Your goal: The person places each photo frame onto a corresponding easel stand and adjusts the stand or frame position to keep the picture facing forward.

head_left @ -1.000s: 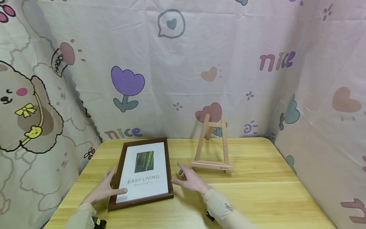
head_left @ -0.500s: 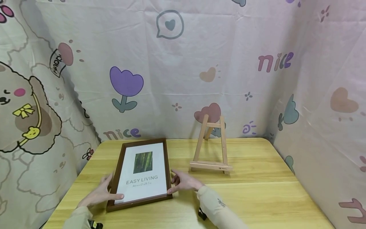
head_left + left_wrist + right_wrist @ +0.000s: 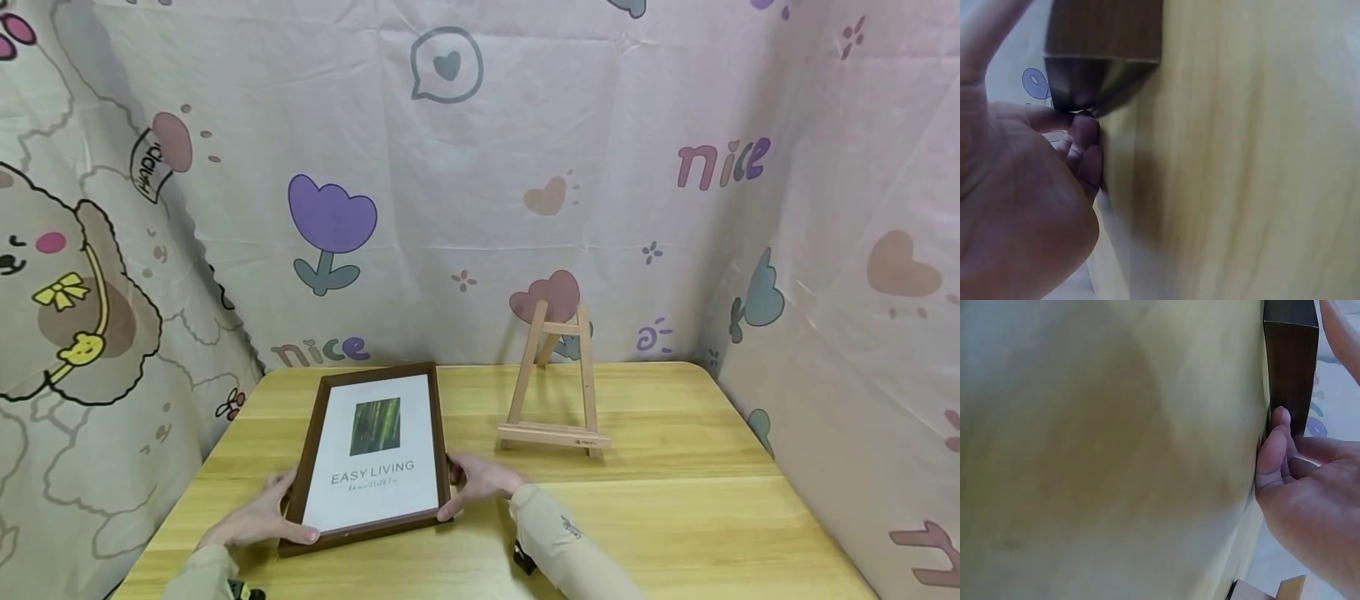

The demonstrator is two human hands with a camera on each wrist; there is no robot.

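A brown-edged picture frame (image 3: 375, 454), with a white sheet reading "EASY LIVING" and a small green picture, lies face up at the left of the table. My left hand (image 3: 258, 518) grips its left side near the front corner, thumb over the top edge. On the opposite side, my right hand (image 3: 480, 481) holds the right edge, thumb at the front right corner. In the left wrist view, curled fingers (image 3: 1088, 156) reach the underside of the dark frame (image 3: 1104, 31). The right wrist view likewise has fingertips (image 3: 1272, 453) tucked at the frame's (image 3: 1291, 369) lower edge.
A small wooden easel (image 3: 555, 435) stands right of the frame, behind my right forearm. The light wood table (image 3: 675, 517) reaches back to a patterned cloth (image 3: 450, 167) that hangs behind it and at both sides.
My right hand has come left from beside the frame onto its right edge. My left thumb has slid down from the white sheet to the front border, and both hands now grip the frame.
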